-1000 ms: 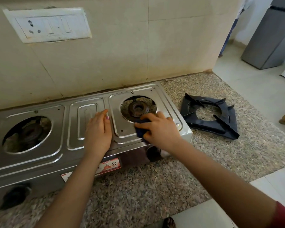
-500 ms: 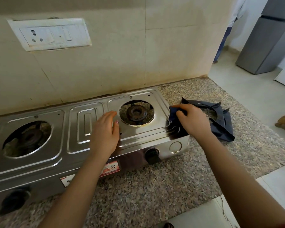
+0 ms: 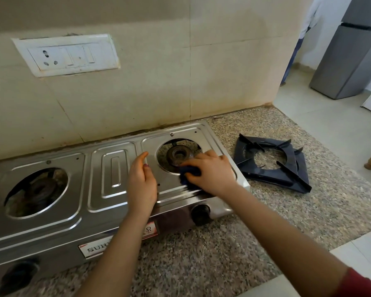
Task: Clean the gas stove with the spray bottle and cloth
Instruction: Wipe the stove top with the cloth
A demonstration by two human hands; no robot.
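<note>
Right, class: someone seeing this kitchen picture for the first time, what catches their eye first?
The right hand presses a dark blue cloth on the steel stove beside its right burner. The left hand rests mid-stove, and black pan supports lie on the counter to the right.

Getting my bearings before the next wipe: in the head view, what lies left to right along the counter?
In order: left burner → left hand → right hand, gripping the cloth → pan support.
</note>
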